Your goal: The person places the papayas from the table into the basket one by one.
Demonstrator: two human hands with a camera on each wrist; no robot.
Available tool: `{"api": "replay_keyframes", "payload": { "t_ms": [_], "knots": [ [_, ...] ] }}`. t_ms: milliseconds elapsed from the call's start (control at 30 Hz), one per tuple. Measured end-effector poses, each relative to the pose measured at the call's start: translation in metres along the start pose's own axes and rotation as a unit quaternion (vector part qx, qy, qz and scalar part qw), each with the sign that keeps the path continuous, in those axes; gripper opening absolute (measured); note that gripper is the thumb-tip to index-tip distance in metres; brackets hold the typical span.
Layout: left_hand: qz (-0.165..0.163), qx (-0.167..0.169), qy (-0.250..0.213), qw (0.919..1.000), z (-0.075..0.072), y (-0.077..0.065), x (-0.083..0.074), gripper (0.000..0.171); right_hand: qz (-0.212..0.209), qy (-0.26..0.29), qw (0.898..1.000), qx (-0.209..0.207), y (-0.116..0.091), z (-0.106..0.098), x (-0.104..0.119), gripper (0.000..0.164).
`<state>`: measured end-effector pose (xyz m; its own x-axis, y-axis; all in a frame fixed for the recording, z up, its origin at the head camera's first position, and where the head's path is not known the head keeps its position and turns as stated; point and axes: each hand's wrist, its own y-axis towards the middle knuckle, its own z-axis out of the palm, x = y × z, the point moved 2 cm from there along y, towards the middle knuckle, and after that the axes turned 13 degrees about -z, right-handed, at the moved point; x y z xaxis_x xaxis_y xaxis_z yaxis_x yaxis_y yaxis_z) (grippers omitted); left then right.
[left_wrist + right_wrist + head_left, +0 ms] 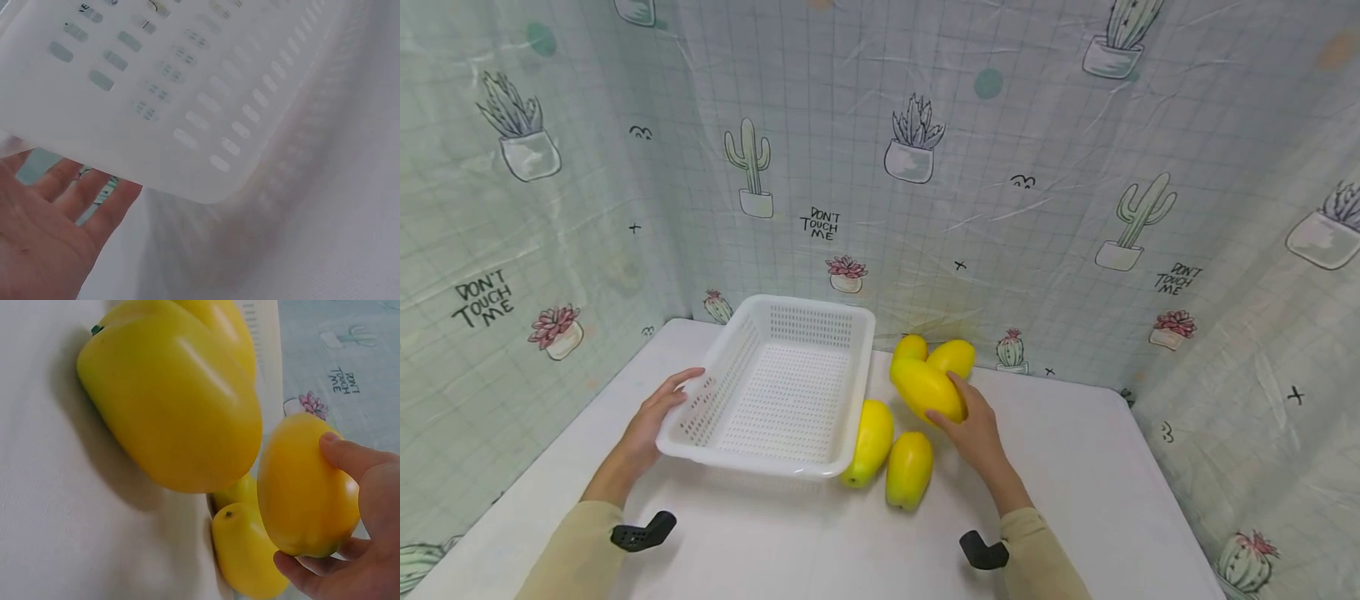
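My left hand (651, 421) holds the white perforated plastic basket (760, 463) by its left side. In the left wrist view the fingers (106, 200) pass behind the basket's wall, their tips hidden. The basket is tilted, with nothing in it. My right hand (976, 425) grips a yellow mango (928, 390) by its near right end, thumb on one side and fingers on the other. Behind it lie two more yellow mangoes, one on the left (912, 347) and one on the right (953, 357).
Nearer me, a greenish-yellow mango (872, 442) lies along the basket's right side, partly covered by the rim. Another mango (910, 471) lies just right of it. The white table (1075, 483) meets a cactus-printed curtain (1045, 275) at the back and sides.
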<state>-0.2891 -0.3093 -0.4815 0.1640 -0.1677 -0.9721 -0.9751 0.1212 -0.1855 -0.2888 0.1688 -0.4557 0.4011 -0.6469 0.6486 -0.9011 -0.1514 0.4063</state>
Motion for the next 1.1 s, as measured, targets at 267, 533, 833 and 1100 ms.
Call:
{"api": "replay_keyframes", "payload": {
  "t_ms": [267, 533, 833, 1100],
  "knots": [
    [-0.021, -0.057, 0.116, 0.9914, -0.004, -0.008, -0.006, 0.050, -0.027, 0.014, 1.000, -0.009, 0.003, 0.001, 0.012, 0.071],
    [-0.027, -0.053, 0.208, 0.9764, 0.001, -0.021, -0.015, 0.064, -0.061, 0.028, 0.998, -0.022, 0.004, -0.001, 0.028, 0.070],
    [-0.013, -0.079, 0.285, 0.9551, 0.009, -0.031, -0.010, 0.086, -0.078, 0.040, 0.996, -0.025, 0.004, 0.000, 0.047, 0.070],
    [0.023, -0.108, 0.320, 0.9411, 0.013, -0.043, -0.011, 0.097, -0.098, 0.040, 0.994, -0.023, 0.005, 0.007, 0.055, 0.071]
  ]
}}
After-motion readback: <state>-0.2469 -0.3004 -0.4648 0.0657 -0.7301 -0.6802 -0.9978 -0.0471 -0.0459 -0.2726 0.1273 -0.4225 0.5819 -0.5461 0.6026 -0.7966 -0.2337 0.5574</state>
